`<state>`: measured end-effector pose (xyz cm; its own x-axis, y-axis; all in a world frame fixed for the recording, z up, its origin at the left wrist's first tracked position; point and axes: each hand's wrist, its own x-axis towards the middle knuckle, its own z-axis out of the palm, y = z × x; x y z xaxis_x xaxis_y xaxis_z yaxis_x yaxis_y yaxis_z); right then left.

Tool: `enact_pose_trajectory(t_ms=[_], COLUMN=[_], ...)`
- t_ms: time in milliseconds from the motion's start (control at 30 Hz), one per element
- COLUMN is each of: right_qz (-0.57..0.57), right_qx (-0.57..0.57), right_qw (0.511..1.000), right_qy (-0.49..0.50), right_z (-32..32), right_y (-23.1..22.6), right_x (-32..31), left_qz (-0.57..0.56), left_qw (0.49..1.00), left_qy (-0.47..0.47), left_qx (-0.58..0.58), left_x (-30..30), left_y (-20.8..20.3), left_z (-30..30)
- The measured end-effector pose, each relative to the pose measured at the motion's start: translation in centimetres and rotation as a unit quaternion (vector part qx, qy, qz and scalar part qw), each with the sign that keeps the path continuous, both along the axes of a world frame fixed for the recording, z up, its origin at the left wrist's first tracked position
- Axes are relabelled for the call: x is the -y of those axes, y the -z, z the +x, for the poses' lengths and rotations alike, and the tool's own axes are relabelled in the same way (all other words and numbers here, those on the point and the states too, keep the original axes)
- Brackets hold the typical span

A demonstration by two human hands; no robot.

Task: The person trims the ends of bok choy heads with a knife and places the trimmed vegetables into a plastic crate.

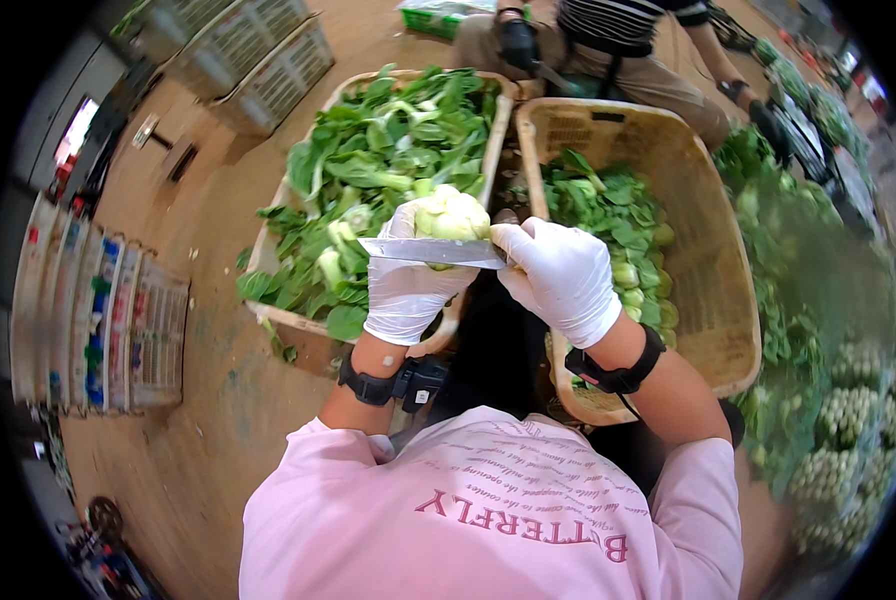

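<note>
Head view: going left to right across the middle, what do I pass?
Stacked crates → basket of leafy trimmings → left hand holding a pale green vegetable → knife blade → right hand → tan basket → heap of greens.

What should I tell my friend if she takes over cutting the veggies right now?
Left hand, gloved, grips a pale green vegetable head.
Right hand, gloved, holds a knife, blade flat against the head's underside.
Left basket: heaped loose leafy greens.
Right basket: part filled, small heads along its middle.
Done: some heads are in the right basket.
Left: this cut; more heads piled at right.
</note>
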<state>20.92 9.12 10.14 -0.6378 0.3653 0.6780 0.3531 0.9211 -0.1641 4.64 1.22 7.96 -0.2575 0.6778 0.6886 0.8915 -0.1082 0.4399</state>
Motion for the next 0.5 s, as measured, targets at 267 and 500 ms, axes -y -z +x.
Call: enact_pose_trajectory(t_ms=[267,500], right_qz=[-0.086,-0.163], right_qx=[0.044,0.195], right_qw=[0.994,0.967], right_qy=[-0.054,-0.021], right_z=[-9.9,-16.5], right_y=[2.7,4.3], right_x=[0.4,1.4], left_qz=[-0.083,-0.086], left_qw=[0.968,0.955], left_qy=[-0.106,-0.203], left_qx=[0.213,0.196], left_x=[5.1,8.3], left_y=[0.2,2.1], left_z=[-5.9,-9.7])
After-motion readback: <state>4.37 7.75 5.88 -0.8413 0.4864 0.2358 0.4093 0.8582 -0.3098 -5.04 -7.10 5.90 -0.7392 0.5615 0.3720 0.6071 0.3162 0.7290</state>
